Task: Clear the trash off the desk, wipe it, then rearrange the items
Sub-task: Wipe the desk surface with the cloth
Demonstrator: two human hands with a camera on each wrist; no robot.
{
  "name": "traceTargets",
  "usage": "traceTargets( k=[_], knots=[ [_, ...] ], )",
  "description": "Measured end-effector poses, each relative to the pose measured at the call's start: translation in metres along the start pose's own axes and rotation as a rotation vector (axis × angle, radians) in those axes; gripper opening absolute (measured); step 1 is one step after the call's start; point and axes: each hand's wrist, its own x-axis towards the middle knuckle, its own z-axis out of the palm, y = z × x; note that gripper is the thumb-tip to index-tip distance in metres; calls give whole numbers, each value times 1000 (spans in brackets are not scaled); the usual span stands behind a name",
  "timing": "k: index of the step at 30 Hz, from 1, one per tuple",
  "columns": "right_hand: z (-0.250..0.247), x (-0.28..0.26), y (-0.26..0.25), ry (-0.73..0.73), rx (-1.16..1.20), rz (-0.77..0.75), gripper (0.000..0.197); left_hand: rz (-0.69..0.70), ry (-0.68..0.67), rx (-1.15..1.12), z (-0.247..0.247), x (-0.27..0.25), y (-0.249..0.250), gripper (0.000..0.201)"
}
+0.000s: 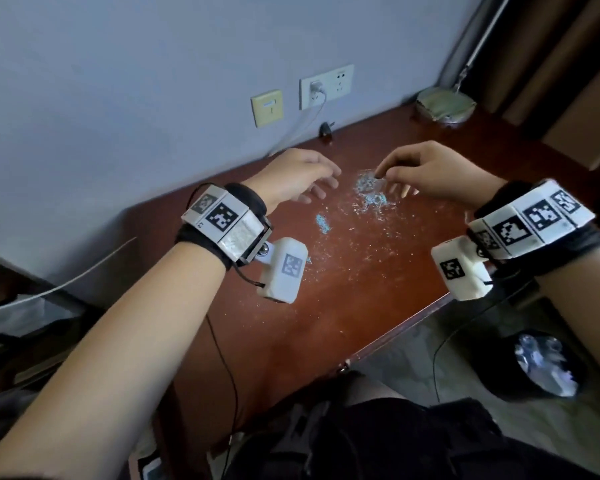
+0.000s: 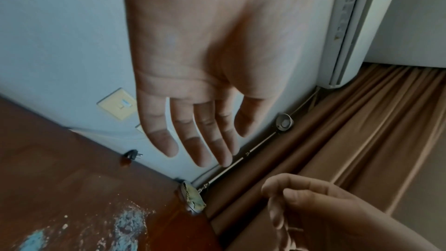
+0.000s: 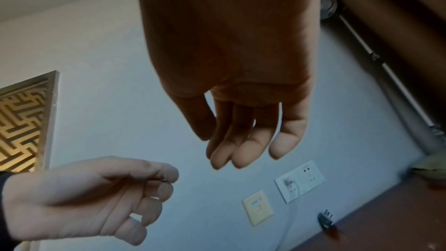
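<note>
Both forearms reach forward from the bottom of the head view, each wrist strapped with a black band carrying white blocks printed with square black-and-white markers. Under them runs a reddish-brown wooden desk [image 1: 291, 327] set against a pale blue-grey wall [image 1: 118, 81]. On the wall sit a cream switch plate [image 1: 266, 107] and a white double socket [image 1: 326, 85] with a white plug and cable in it; a small black plug [image 1: 325, 129] lies on the desk at the foot of the wall. At the far right corner of the desk stands a round dish [image 1: 444, 105] holding something pale green, next to brown curtains [image 1: 548, 64]. Down on the floor to the right is a black bin [image 1: 534, 365] with crumpled clear wrapping inside. The left wrist view adds a white air conditioner [image 2: 350, 26] standing beside the curtains.

Scattered across the middle of the desk lies the trash [image 1: 369, 195]: pale blue and white crumbs and flecks, thickest in a patch far from the person, with a smaller blue smear [image 1: 323, 223] to its left. The right hand [image 1: 430, 168] hangs over the thick patch, fingers curled downward with their tips at the crumbs; whether it pinches anything I cannot tell. The left hand [image 1: 298, 174] hovers just left of the patch, above the desk, fingers loosely bent and holding nothing
</note>
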Motion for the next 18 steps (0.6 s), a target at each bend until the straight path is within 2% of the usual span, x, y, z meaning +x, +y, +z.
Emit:
traceTargets(
  k=[4, 8, 13, 18],
  knots=[
    [-22, -12, 10, 68, 20, 58, 19, 48, -81, 57, 12, 14, 8, 20],
    [-38, -1, 24, 129, 23, 60, 17, 105, -80, 118, 16, 35, 14, 22],
    [-48, 40, 58, 118, 22, 46, 19, 84, -67, 150, 18, 69, 17, 23],
    [-57, 99, 112, 31, 12, 22, 19, 0, 40, 170, 31, 130, 12, 19]
  ],
)
